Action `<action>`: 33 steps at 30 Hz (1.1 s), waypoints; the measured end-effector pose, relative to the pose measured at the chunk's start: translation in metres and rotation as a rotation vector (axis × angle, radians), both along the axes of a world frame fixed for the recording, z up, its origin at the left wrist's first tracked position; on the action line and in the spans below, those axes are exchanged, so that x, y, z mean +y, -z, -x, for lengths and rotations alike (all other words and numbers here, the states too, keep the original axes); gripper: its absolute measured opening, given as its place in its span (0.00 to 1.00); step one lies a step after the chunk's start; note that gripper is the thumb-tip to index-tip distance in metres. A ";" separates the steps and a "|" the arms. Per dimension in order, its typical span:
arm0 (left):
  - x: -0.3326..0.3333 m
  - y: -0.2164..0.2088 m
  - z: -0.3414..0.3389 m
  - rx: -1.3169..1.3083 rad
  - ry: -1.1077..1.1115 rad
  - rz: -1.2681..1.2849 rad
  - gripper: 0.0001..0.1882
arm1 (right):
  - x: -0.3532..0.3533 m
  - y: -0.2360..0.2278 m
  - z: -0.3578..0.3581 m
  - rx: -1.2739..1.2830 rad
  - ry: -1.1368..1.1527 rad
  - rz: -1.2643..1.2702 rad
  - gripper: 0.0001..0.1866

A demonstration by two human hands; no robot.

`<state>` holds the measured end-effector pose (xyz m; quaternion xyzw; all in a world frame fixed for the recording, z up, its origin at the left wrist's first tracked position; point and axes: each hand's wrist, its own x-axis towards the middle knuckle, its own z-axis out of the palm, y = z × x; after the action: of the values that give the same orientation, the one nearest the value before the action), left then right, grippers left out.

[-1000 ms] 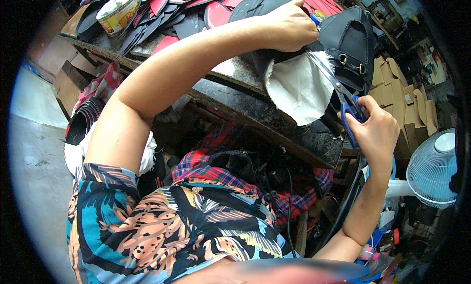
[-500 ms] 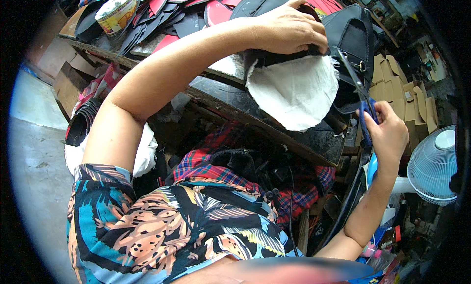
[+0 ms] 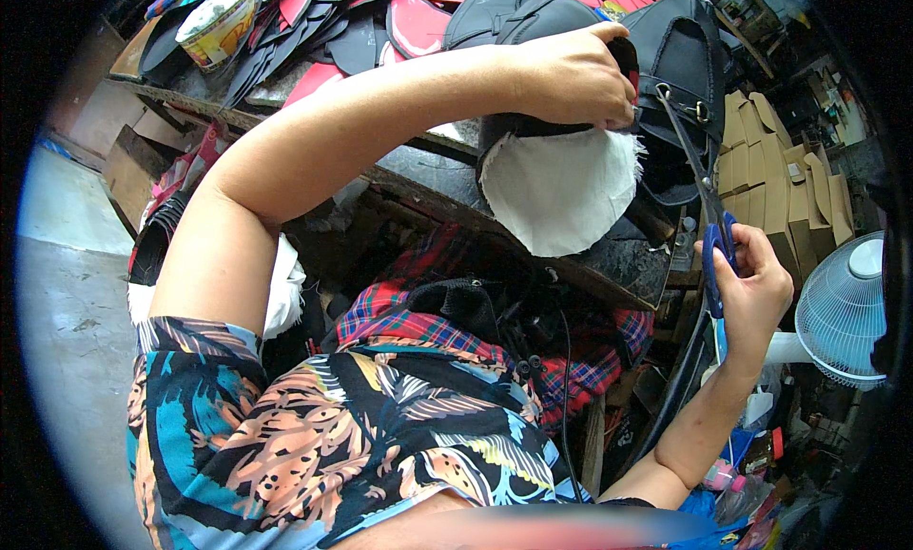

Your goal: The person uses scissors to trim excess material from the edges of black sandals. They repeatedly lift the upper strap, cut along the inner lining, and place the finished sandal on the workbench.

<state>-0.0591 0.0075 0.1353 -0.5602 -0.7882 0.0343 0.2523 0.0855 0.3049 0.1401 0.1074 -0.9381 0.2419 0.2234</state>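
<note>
Head view: left hand (image 3: pixel 575 82) pinches a black piece (image 3: pixel 523 125) with white cloth (image 3: pixel 561 193) hanging at the bench's (image 3: pixel 618 267) near edge; to the right, right hand (image 3: pixel 753 276) grips blue-handled scissors (image 3: pixel 707 189), blades apart from the cloth.

Printed lettering (image 3: pixel 231 38) (small, and bent round the curved side) shows on the yellow tub (image 3: pixel 215 42).

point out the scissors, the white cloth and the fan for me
scissors (image 3: pixel 706 183): head view, on the pivot between blades and blue handles
white cloth (image 3: pixel 559 196): head view, on the middle of its hanging face
fan (image 3: pixel 841 308): head view, on its wire cage
</note>
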 end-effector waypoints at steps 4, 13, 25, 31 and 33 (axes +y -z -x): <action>-0.013 -0.001 0.014 0.101 -0.100 -0.017 0.12 | 0.002 0.002 -0.004 -0.036 0.008 -0.078 0.16; -0.019 0.000 0.010 0.028 -0.220 -0.034 0.08 | -0.021 0.018 0.004 0.156 0.018 -0.390 0.19; -0.033 -0.007 0.007 0.012 -0.302 -0.244 0.14 | -0.020 0.034 0.035 -0.232 -0.180 0.312 0.15; -0.054 -0.013 0.005 0.020 -0.216 -0.696 0.09 | -0.065 0.053 0.039 -0.463 -0.458 0.959 0.23; -0.056 -0.020 0.008 0.012 -0.222 -0.724 0.09 | -0.075 0.048 0.045 -0.362 -0.502 0.931 0.21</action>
<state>-0.0673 -0.0482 0.1553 -0.3459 -0.8036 -0.2162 0.4334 0.0410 0.2301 0.0917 0.1745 -0.7012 0.6910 0.0183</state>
